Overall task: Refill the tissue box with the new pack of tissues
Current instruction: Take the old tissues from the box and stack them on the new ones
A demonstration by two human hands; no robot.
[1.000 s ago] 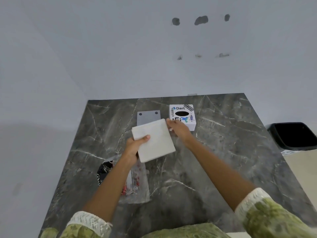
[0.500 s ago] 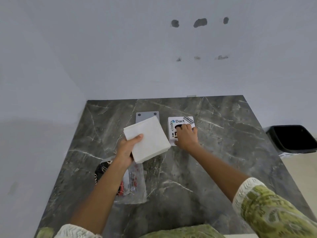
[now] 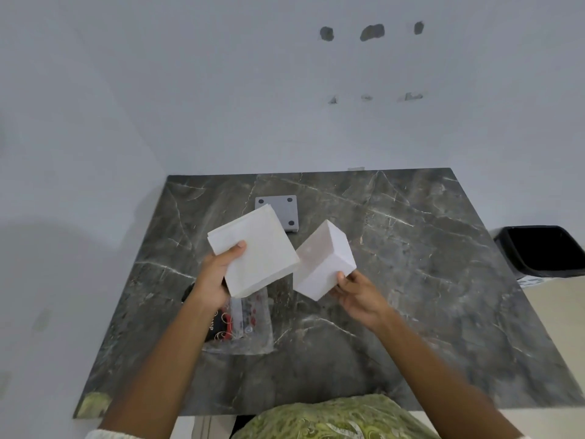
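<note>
Left hand (image 3: 212, 277) grips the tissue stack (image 3: 253, 251) above the marble table (image 3: 427, 280); right hand (image 3: 357, 296) grasps the tilted tissue box (image 3: 323, 264) at the stack's 3 o'clock. A grey plate (image 3: 285, 210) lies at 12 o'clock; the wrapper (image 3: 250, 324) at 6 o'clock.

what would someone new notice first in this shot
Two white blocks held up over the middle of the dark marble table: the left hand holds a stack of tissues, and the right hand holds the tissue box tilted, plain side toward the camera. Behind them a grey plate lies flat on the table.
</note>
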